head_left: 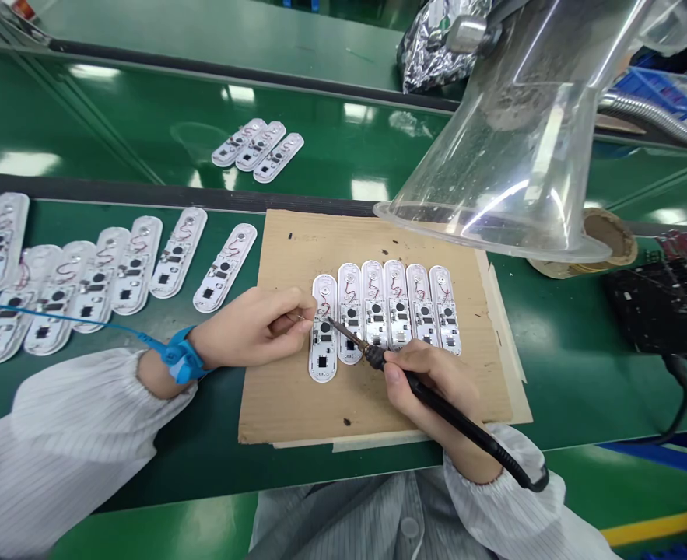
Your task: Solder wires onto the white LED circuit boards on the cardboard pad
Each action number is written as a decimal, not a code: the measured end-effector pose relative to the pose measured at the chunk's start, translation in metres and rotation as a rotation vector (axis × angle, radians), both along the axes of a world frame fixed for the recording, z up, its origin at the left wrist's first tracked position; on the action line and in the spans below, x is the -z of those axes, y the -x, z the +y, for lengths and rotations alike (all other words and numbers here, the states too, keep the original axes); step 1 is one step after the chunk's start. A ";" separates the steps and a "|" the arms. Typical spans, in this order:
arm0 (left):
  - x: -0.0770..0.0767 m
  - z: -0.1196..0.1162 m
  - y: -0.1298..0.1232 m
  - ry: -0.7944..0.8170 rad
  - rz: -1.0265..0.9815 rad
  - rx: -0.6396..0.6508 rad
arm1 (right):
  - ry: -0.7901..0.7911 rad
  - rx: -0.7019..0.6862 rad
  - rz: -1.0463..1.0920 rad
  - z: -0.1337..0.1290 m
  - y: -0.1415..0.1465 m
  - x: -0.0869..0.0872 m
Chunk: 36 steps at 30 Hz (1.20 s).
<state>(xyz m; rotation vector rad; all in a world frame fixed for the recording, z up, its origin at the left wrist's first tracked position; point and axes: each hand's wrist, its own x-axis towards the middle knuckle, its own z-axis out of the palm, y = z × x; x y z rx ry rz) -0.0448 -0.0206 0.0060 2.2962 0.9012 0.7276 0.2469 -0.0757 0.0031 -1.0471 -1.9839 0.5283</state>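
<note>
My right hand (433, 381) is wrapped round the black handle of a soldering iron (460, 420). Its metal tip touches or hovers just over the leftmost white circuit board in a rounded housing (323, 350). At that board's left edge my left hand (261, 327) is closed, pinching a thin strand of solder wire (297, 316) beside the tip. A blue wrist strap (183, 358) circles my left wrist. Several similar boards (398, 303) with red wires stand in a row to the right, on a cardboard sheet (285, 257). The iron partly covers the second board.
Several more boards (136, 268) lie on the green bench at left, and three (258, 148) lie farther back. A clear fume hood (506, 171) hangs over the cardboard's back right. A tape roll (611, 233) and black device (664, 303) are at right.
</note>
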 end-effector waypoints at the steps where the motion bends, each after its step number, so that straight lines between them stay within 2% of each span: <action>1: 0.000 0.000 0.000 -0.001 0.001 0.000 | -0.010 -0.006 -0.020 0.000 0.000 -0.001; 11: 0.000 0.000 0.000 0.048 0.000 -0.011 | -0.071 -0.091 -0.108 0.002 -0.002 -0.007; 19: 0.000 -0.001 0.000 0.018 0.001 -0.020 | 0.101 0.008 0.034 0.000 0.000 -0.002; 26: 0.002 -0.001 0.003 -0.027 -0.034 -0.070 | 0.104 -0.020 0.127 -0.001 -0.009 0.004; 31: 0.002 -0.001 0.004 0.010 -0.065 -0.181 | 0.132 0.073 0.297 -0.005 -0.013 0.003; 36: 0.004 0.001 0.004 0.045 -0.073 -0.197 | 0.169 0.080 0.320 -0.005 -0.010 -0.001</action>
